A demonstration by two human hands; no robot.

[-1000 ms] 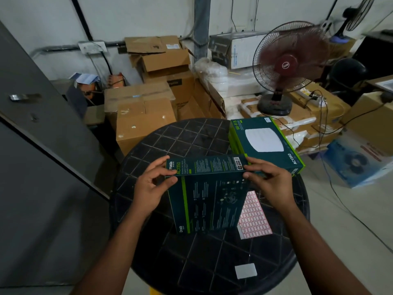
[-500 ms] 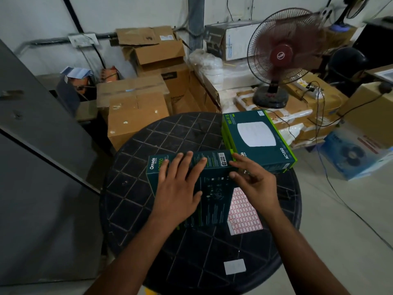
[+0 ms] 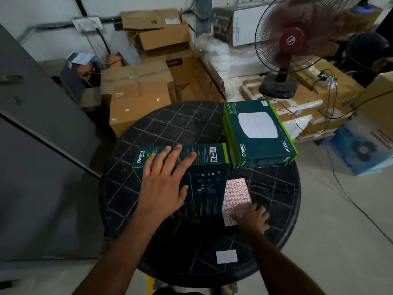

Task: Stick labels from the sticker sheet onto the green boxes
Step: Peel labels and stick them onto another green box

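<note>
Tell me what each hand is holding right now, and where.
Nothing gripped. The left hand lies flat on the near green box; the right hand touches the sticker sheet.

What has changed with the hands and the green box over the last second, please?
The near green box was laid flat on the table. The left hand let go of its end and now presses flat on top. The right hand left the box for the sticker sheet. The far green boxes stayed put.
</note>
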